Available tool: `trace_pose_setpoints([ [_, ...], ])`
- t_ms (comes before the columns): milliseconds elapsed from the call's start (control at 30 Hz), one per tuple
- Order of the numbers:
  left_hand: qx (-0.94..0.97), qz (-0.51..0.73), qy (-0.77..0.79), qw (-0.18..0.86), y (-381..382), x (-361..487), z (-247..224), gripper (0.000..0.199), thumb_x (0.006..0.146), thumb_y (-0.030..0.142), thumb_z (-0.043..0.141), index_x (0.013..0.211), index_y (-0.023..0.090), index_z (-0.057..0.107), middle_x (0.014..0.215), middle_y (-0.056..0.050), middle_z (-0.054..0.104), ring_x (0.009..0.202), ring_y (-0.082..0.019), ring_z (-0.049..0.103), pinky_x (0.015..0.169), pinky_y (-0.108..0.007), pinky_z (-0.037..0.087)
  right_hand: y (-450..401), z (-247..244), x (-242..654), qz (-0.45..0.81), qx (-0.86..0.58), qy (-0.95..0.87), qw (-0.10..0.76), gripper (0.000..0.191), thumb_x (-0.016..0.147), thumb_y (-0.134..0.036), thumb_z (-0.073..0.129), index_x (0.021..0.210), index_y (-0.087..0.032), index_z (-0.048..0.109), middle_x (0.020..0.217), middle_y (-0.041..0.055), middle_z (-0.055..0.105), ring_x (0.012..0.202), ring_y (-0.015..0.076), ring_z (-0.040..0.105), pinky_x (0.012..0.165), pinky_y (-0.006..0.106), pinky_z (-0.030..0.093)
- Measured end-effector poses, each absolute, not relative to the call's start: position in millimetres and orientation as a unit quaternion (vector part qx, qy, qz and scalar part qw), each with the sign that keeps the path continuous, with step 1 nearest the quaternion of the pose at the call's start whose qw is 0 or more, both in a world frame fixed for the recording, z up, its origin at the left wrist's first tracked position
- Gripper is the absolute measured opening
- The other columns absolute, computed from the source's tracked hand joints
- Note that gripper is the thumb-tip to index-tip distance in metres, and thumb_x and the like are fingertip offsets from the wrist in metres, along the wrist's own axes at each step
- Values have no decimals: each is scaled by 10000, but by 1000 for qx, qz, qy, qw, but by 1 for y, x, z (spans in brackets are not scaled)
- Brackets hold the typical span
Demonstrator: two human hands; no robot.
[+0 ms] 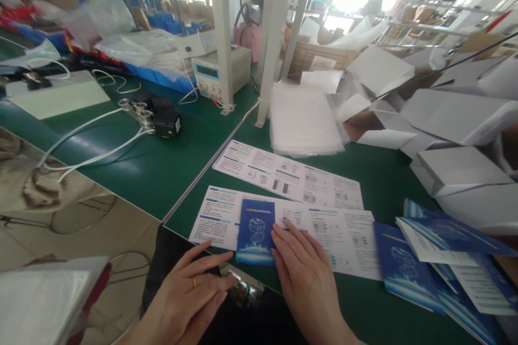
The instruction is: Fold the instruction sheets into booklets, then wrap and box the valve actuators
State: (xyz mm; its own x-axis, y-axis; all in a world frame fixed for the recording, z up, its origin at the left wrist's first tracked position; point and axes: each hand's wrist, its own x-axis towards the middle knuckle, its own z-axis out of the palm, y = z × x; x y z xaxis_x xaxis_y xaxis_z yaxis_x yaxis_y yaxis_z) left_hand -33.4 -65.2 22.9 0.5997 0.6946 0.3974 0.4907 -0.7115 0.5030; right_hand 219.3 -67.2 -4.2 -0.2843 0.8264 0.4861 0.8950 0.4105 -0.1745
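Right hand (301,264) (flat) against blue leaflet (256,232)

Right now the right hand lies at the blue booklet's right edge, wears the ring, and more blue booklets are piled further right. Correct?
Not quite: the head view shows the ring on the left hand. The right hand does lie at the right edge of the blue booklet, and more blue booklets are piled further right.

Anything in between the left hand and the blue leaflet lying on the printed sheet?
Nothing visible stands between the left hand and the blue leaflet, which lies on top of the printed sheet. The right hand is at the leaflet's right edge, on the opposite side.
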Motion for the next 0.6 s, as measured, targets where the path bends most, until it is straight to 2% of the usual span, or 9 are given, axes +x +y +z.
trace_pose_setpoints([
  [67, 866, 321, 344, 168, -61, -31, 22, 307, 1001, 96, 495, 1207, 255, 659, 1091, 9, 802, 1135, -141, 724, 1154, -302, 467, -67, -5, 219, -67, -538, -799, 260, 302, 1045, -124, 443, 1261, -144, 654, 1313, 37, 733, 1264, 260, 647, 1038, 421, 431],
  [133, 855, 334, 370, 141, -55, -25, 18, 309, 1009, 131, 508, 1269, 241, 633, 1189, -32, 772, 1135, -161, 720, 1083, -299, 533, -68, -5, 219, -62, -538, -799, 260, 296, 1046, -124, 448, 1262, -140, 648, 1320, 43, 728, 1272, 261, 642, 1040, 431, 434],
  [233, 840, 319, 426, 103, -45, -11, 9, 404, 1022, 225, 535, 1424, 194, 526, 1365, -124, 680, 1277, -258, 647, 1084, -422, 559, -70, -3, 219, -50, -540, -801, 252, 296, 1049, -137, 444, 1272, -134, 640, 1340, 54, 716, 1293, 262, 629, 1043, 448, 452],
  [333, 835, 311, 437, 119, -42, 4, 0, 513, 1036, 268, 516, 1532, 210, 393, 1459, -148, 605, 1381, -302, 561, 1122, -511, 528, -72, -2, 218, -50, -549, -800, 239, 312, 1051, -153, 439, 1300, -127, 626, 1359, 68, 703, 1305, 269, 623, 1037, 463, 473],
  [467, 788, 355, 461, 201, -40, 18, -1, 577, 1039, 266, 510, 1577, 303, 306, 1582, -137, 464, 1446, -315, 489, 1117, -523, 530, -74, -5, 216, -46, -553, -797, 239, 319, 1043, -155, 454, 1318, -126, 614, 1377, 79, 691, 1314, 282, 617, 1037, 486, 489],
  [533, 728, 406, 478, 277, -37, 22, 2, 595, 1015, 278, 556, 1561, 329, 325, 1579, -131, 448, 1396, -307, 545, 1029, -462, 599, -74, -7, 216, -40, -555, -794, 245, 321, 1037, -156, 466, 1323, -129, 610, 1379, 83, 689, 1313, 289, 618, 1032, 496, 498],
  [600, 646, 451, 495, 367, -32, 26, 5, 622, 961, 304, 629, 1526, 299, 369, 1508, -141, 508, 1299, -296, 625, 914, -400, 647, -73, -9, 217, -36, -556, -790, 256, 325, 1032, -158, 479, 1329, -136, 608, 1378, 88, 689, 1309, 295, 621, 1033, 503, 504],
])
